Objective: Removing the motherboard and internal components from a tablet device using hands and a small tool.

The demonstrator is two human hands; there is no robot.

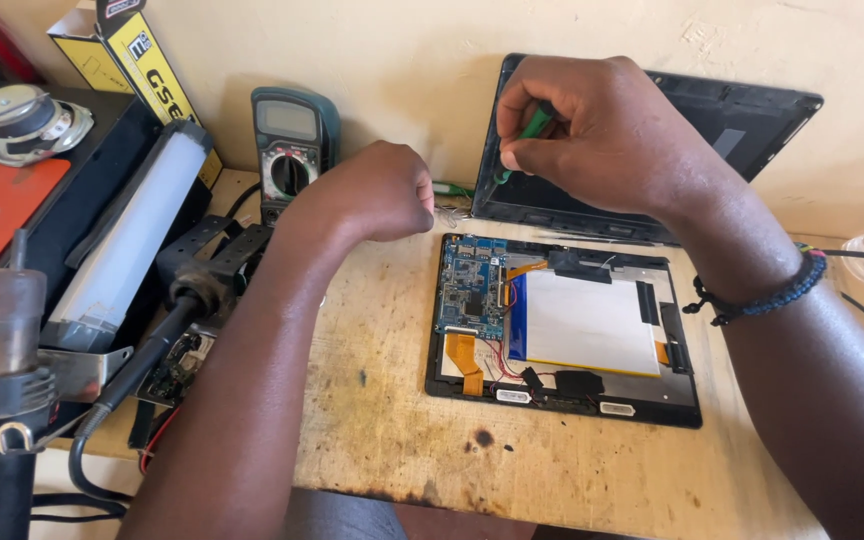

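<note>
- Head view, the work: the right hand (577,125) is pinched shut on a slim green tool (535,124), its tip pointing down toward the lower left edge of the black back cover (752,120) that leans against the wall.
- The left hand (377,190) is curled into a closed fist near the small green and silver bits (449,200) at the cover's lower left corner; whether it grips anything I cannot tell.
- The opened tablet (562,325) lies flat on the desk (382,400), just in front of the cover, with its blue circuit board (470,285), white battery (587,322) and orange flex cables exposed.
- Doing it well, as I judge it: keep the tool's tip low and steady, brace the right wrist, and keep both forearms clear of the bare board and thin wires lying right beneath them.
- The leaning cover may slide, so steadying it with the free fist would be wise.
- Hard to make out: the tool's tip is hidden by the fingers, so its kind is unclear.
- The left palm is turned away.
- The multimeter (292,145) stands behind the left wrist; the soldering handle (187,300) and the gear at far left are partly cut off.
</note>
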